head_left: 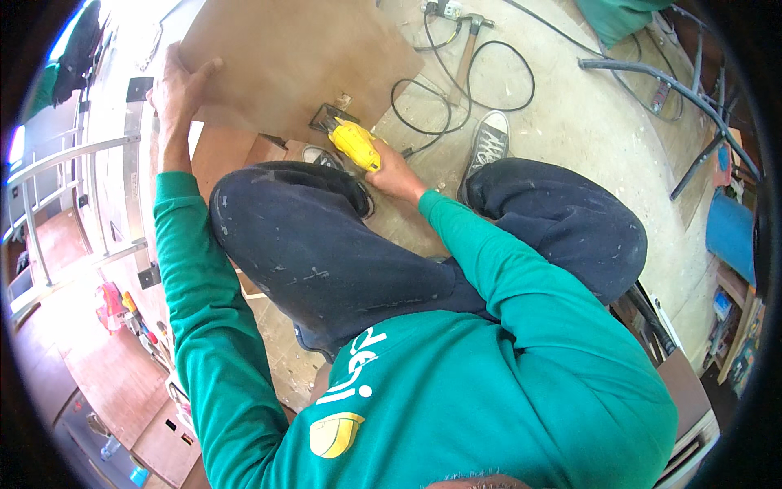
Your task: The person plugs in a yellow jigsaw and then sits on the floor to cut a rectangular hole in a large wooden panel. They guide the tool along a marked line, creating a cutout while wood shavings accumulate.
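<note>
A brown wooden board (269, 57) lies in front of me, its near edge reaching toward my feet. My left hand (181, 85) grips the board's left edge, the thumb lying over its top face. In my right hand (395, 173) is a yellow jigsaw (354, 145), closed around the rear of its body. The jigsaw's dark base plate rests on the near edge of the board, beside a small cut-out. Its blade is hidden from view. A black cord (446, 130) runs from the tool's rear and loops across the floor.
A hammer (468, 53) lies on the floor (562, 122) beyond the cord, near a power outlet (444, 8). A metal ladder (130, 187) stands at my left. Bent dark tubes (676, 85) and a blue container (731, 228) are at the right. My sneakers (489, 143) flank the jigsaw.
</note>
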The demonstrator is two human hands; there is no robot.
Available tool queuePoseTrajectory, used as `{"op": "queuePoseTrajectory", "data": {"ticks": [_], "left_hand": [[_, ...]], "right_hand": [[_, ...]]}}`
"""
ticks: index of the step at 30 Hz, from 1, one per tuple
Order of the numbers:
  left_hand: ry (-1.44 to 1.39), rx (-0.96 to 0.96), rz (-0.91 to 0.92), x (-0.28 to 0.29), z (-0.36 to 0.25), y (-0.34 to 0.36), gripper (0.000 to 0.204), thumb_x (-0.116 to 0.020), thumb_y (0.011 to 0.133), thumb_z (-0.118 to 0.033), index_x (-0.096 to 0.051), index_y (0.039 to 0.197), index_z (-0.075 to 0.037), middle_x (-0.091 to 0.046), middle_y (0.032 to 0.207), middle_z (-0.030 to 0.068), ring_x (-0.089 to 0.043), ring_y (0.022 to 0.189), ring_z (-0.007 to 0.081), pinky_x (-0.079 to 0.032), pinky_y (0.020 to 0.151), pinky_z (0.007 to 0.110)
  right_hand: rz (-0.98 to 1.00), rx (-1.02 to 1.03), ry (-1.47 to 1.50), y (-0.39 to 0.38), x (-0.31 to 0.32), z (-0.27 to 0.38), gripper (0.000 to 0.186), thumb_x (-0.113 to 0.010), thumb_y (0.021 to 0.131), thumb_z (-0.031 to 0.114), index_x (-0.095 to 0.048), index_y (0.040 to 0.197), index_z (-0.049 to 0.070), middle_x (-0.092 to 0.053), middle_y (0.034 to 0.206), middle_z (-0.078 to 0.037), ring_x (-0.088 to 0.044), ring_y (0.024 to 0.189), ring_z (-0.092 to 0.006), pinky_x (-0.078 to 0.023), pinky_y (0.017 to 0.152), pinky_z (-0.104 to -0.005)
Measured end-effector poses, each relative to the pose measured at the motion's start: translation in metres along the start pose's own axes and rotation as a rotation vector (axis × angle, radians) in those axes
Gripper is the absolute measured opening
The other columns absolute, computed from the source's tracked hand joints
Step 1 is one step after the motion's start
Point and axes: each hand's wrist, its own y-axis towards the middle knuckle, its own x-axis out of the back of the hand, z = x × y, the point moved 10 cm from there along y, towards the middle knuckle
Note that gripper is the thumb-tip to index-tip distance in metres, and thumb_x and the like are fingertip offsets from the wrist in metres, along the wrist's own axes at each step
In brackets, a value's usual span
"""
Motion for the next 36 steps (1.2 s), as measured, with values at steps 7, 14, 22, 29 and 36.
{"op": "queuePoseTrajectory", "data": {"ticks": [7,14,22,29,36], "left_hand": [[0.01,0.008,-0.004,-0.007,0.01,0.004,0.083,-0.09,0.084,-0.048,-0.057,0.153,-0.015,-0.079,0.131,0.0142,-0.073,0.127,0.0349,-0.035,0.119,0.055],[-0.002,-0.038,-0.025,-0.005,0.004,0.006,0.081,-0.09,0.084,-0.047,-0.059,0.15,-0.013,-0.079,0.13,0.0158,-0.075,0.121,0.0359,-0.044,0.115,0.054],[-0.019,-0.055,-0.042,-0.004,0.008,0.008,0.083,-0.093,0.084,-0.045,-0.057,0.152,-0.012,-0.079,0.127,0.0192,-0.079,0.116,0.0339,-0.055,0.111,0.051],[0.017,-0.025,-0.024,-0.001,0.004,0.002,0.081,-0.092,0.085,-0.047,-0.059,0.15,-0.013,-0.079,0.129,0.0189,-0.077,0.119,0.0349,-0.054,0.111,0.05],[-0.055,-0.025,-0.026,-0.005,0.006,0.003,0.079,-0.093,0.086,-0.04,-0.057,0.15,-0.01,-0.078,0.128,0.0199,-0.079,0.115,0.0331,-0.06,0.105,0.048]], "right_hand": [[0.008,-0.058,-0.034,-0.005,-0.002,-0.027,0.055,-0.073,0.082,0.011,-0.06,0.134,0.0,-0.07,0.127,-0.03,-0.066,0.124,-0.0476,-0.052,0.104,-0.0506],[-0.006,-0.022,-0.046,-0.001,0.002,-0.021,0.051,-0.075,0.081,0.012,-0.062,0.129,0.002,-0.071,0.123,-0.03,-0.066,0.12,-0.051,-0.053,0.1,-0.0549],[0.015,-0.024,-0.028,-0.002,0.004,-0.006,0.05,-0.074,0.081,0.011,-0.062,0.129,0.001,-0.071,0.123,-0.03,-0.066,0.121,-0.0508,-0.053,0.1,-0.0549],[0.011,-0.018,-0.026,0.0,0.004,-0.007,0.052,-0.075,0.08,0.012,-0.061,0.129,0.0,-0.071,0.124,-0.031,-0.065,0.122,-0.051,-0.053,0.102,-0.0542],[0.016,-0.018,-0.043,0.0,0.004,-0.006,0.05,-0.074,0.081,0.012,-0.062,0.128,0.0,-0.071,0.124,-0.031,-0.066,0.122,-0.0505,-0.053,0.102,-0.0539]]}}
